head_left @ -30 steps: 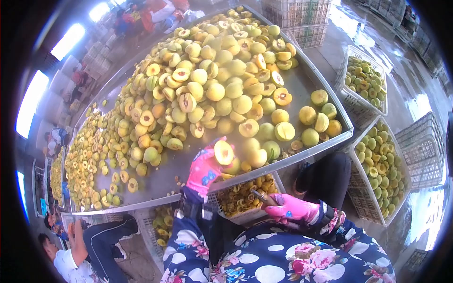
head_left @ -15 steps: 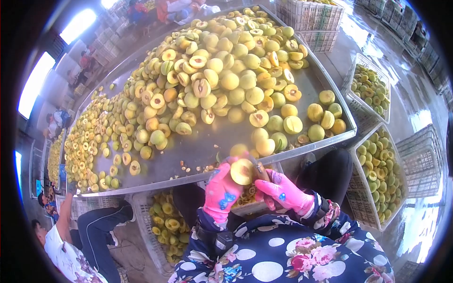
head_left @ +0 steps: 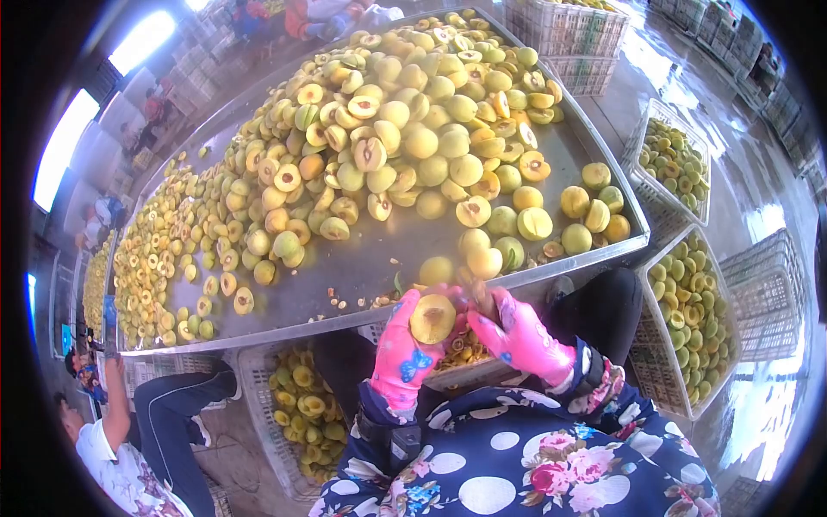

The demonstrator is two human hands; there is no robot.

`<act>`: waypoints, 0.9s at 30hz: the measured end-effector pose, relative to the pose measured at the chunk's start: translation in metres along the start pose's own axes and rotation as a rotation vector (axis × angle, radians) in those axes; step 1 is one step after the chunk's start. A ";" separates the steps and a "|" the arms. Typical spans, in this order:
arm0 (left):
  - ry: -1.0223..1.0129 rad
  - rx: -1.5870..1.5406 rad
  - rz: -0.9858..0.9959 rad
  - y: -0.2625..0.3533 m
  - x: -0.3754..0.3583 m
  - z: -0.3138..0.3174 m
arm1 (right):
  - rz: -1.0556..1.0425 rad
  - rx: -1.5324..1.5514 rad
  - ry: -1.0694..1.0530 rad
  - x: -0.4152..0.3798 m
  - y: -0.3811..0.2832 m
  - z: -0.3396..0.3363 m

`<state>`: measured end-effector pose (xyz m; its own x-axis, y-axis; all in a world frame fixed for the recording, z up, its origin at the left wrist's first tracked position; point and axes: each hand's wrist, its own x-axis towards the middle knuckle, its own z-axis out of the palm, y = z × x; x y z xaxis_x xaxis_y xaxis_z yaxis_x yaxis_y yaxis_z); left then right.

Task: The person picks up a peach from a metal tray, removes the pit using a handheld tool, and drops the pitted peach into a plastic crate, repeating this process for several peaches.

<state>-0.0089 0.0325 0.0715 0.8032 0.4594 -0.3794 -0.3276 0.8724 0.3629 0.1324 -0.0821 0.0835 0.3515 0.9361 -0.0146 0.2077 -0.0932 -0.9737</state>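
My left hand [head_left: 401, 353], in a pink glove with a blue butterfly print, is closed around a halved yellow peach [head_left: 432, 319]. The flat cut face points up toward me, and its middle looks pale yellow. Just to the right, my right hand [head_left: 524, 343], also gloved in pink, grips a small brown-handled tool [head_left: 485, 302]; its working end is too blurred to make out. Both hands are close together at the front rim of the metal table [head_left: 345, 326]. Beyond the fingers, a whole-looking peach [head_left: 437, 270] sits on the table near two more.
A large heap of peaches [head_left: 388, 129], many halved, covers much of the table. Below the hands is a crate of scraps [head_left: 469, 355]. Crates of peaches stand at left [head_left: 306, 414] and right [head_left: 689, 319]. Another person [head_left: 129, 457] sits at lower left.
The peach half has shifted slightly left and its cut face shows more fully. My right hand and the tool have moved slightly up. The person at lower left has moved an arm.
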 end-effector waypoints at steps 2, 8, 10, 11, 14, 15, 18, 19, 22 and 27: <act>0.039 0.013 0.036 -0.002 0.001 0.000 | 0.138 0.074 -0.107 -0.015 0.009 0.001; 0.029 0.089 0.084 -0.008 0.000 0.004 | 0.104 -0.138 -0.218 -0.028 0.007 0.010; 0.032 0.054 0.055 -0.011 0.000 0.003 | 0.054 -0.126 -0.201 -0.027 0.006 0.011; 0.035 0.050 0.055 -0.012 0.000 0.003 | 0.029 -0.119 -0.193 -0.027 0.006 0.011; 0.047 0.050 0.071 -0.015 -0.001 0.003 | 0.059 -0.172 -0.208 -0.027 0.010 0.013; 0.052 0.058 0.084 -0.017 -0.001 0.003 | 0.040 -0.185 -0.198 -0.028 0.012 0.015; 0.069 0.069 0.126 -0.021 -0.001 0.007 | -0.008 -0.216 -0.172 -0.030 0.018 0.020; 0.075 0.070 0.140 -0.022 -0.002 0.008 | -0.019 -0.221 -0.167 -0.030 0.019 0.021; 0.085 0.136 0.181 -0.025 -0.002 0.007 | 0.017 -0.219 -0.236 -0.028 0.009 0.017; 0.117 0.224 0.118 -0.023 -0.005 0.000 | -0.020 -0.318 -0.332 -0.026 0.021 0.012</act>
<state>-0.0052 0.0103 0.0647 0.6990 0.5832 -0.4138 -0.2870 0.7588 0.5846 0.1170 -0.1046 0.0605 0.0435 0.9919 -0.1189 0.4992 -0.1247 -0.8575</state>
